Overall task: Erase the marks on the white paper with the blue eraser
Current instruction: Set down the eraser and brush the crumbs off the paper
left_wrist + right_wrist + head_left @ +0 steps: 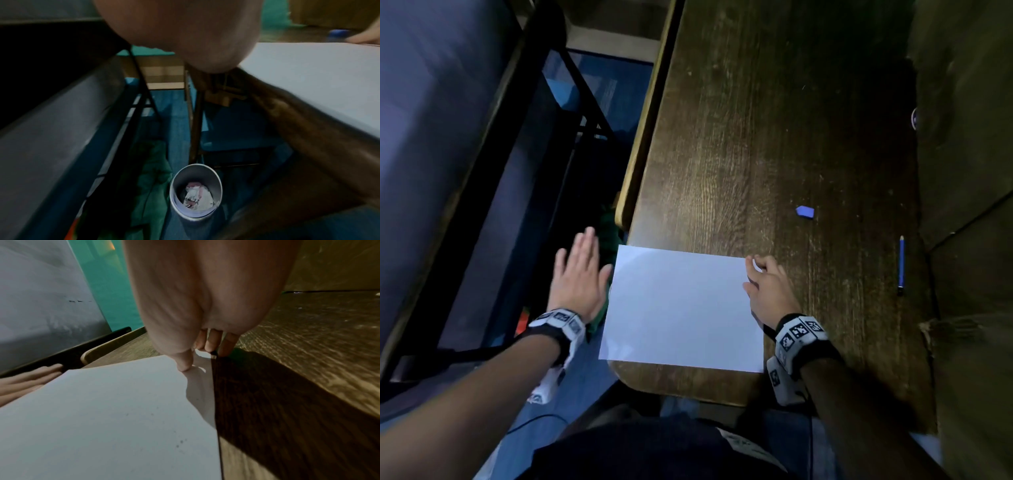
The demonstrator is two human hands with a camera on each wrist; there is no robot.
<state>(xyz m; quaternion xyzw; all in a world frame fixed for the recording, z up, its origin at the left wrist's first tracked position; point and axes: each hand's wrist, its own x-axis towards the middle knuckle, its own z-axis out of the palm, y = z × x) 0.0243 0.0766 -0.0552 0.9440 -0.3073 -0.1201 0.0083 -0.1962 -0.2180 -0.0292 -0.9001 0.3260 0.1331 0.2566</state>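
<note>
The white paper [681,308] lies at the near left corner of the dark wooden table [756,137], its left edge overhanging. A few faint grey specks [180,442] show on the paper [113,418]. My right hand [763,284] pinches its far right corner, thumb [184,363] on top and fingers beneath, lifting that edge slightly. Beside the paper's left edge, off the table, my left hand [578,274] is flat with straight fingers and holds nothing. The blue eraser [804,211] lies alone on the table, beyond and right of my right hand.
A blue pencil [901,265] lies near the table's right edge. On the blue floor below my left hand stands a white bin [195,191] with crumpled paper. A dark-framed grey panel [448,137] stands to the left.
</note>
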